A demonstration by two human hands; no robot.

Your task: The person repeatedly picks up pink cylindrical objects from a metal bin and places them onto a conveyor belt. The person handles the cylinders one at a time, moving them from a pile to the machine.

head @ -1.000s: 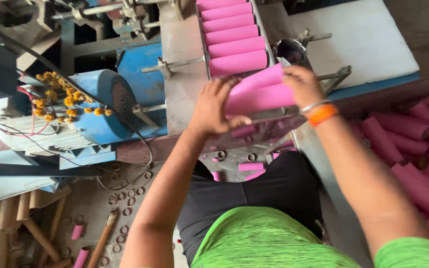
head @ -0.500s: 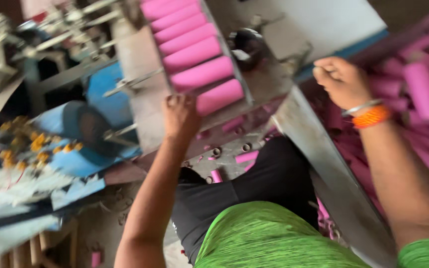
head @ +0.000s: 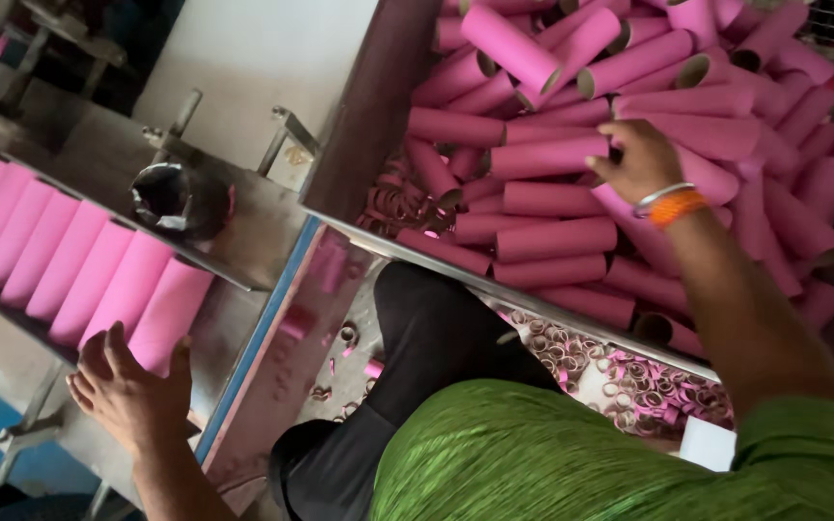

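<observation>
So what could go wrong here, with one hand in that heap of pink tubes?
The right hand reaches into a loosely stacked pile of pink tubes; pulling one might send others rolling. The left hand rests at the end of the row of tubes on the machine, so the fingers could perhaps get pinched.

packages: none | labels: none | signs: none | screens: none in view

Row of six pink tubes (head: 79,275) in the feed tray (head: 234,280). Bin (head: 378,125) right of the tray: loose pink tubes (head: 552,241), several dozen, too piled for an exact count. One dark round cup (head: 180,198) just above the tray's row. Two hands: left hand (head: 127,391) at the row's near end, right hand (head: 644,159) in the bin. Cut pink rings (head: 649,386) below the bin: too many and too small to count.
</observation>
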